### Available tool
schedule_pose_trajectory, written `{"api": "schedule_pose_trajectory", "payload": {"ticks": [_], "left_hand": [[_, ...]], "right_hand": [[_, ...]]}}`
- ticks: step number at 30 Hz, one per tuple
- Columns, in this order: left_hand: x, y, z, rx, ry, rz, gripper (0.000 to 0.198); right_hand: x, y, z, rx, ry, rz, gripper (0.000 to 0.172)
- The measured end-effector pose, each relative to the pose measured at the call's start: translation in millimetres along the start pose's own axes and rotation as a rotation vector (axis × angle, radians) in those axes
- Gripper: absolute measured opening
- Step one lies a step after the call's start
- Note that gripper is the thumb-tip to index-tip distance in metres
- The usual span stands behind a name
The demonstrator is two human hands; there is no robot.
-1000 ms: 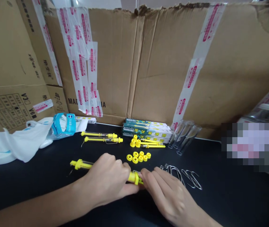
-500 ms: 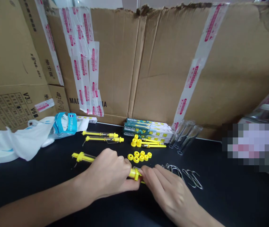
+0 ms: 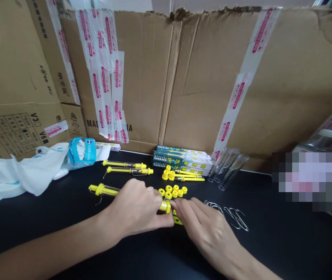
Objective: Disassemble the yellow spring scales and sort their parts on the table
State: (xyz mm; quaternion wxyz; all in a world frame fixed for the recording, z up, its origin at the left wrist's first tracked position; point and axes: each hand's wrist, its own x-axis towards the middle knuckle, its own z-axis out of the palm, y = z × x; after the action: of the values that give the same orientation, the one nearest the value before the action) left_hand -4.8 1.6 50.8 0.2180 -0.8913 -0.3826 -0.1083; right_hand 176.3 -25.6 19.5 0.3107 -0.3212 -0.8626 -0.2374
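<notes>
Spring scale (image 3: 99, 189), tube (image 3: 111, 190) contents unclear, in left hand (image 3: 133, 210).

My 1 head-worn camera looks forward and down over the black tabletop (image 3: 273, 249) at the left hand (image 3: 133, 212) and right hand (image 3: 209, 229).

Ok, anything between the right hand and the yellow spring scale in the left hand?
Nothing visible. The right hand sits right at the yellow end cap of the spring scale held in the left hand. The loose yellow rings lie just beyond the cap, not between hand and scale.
</notes>
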Motion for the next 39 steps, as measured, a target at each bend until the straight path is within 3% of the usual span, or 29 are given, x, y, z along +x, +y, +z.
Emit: {"api": "schedule_pose_trajectory", "payload": {"ticks": [11, 15, 18, 21, 27, 33, 39], "left_hand": [[-4, 7, -5.6, 0.006, -0.053, -0.087, 0.028], [-8, 8, 0.2, 0.031, -0.027, -0.034, 0.02], [-11, 11, 5.5, 0.037, -0.023, -0.011, 0.02], [-12, 13, 8.7, 0.036, -0.018, 0.008, 0.018], [-11, 16, 6.6, 0.034, -0.041, 0.032, 0.01], [-13, 22, 6.7, -0.006, -0.026, 0.035, 0.023], [-12, 23, 7.5, -0.021, -0.007, 0.062, 0.026]], "right_hand": [[-2, -1, 0, 0.113, -0.062, 0.035, 0.031], [-2, -9, 2, 0.374, -0.068, 0.248, 0.016], [-2, -16, 2, 0.674, -0.093, 0.48, 0.033], [0, -20, -1, 0.889, -0.232, 0.578, 0.044], [6, -19, -1, 1.0, -0.321, 0.676, 0.036], [6, -21, 1, 1.162, -0.345, 0.887, 0.036], [11, -21, -4, 1.132, -0.348, 0.903, 0.03]]}}
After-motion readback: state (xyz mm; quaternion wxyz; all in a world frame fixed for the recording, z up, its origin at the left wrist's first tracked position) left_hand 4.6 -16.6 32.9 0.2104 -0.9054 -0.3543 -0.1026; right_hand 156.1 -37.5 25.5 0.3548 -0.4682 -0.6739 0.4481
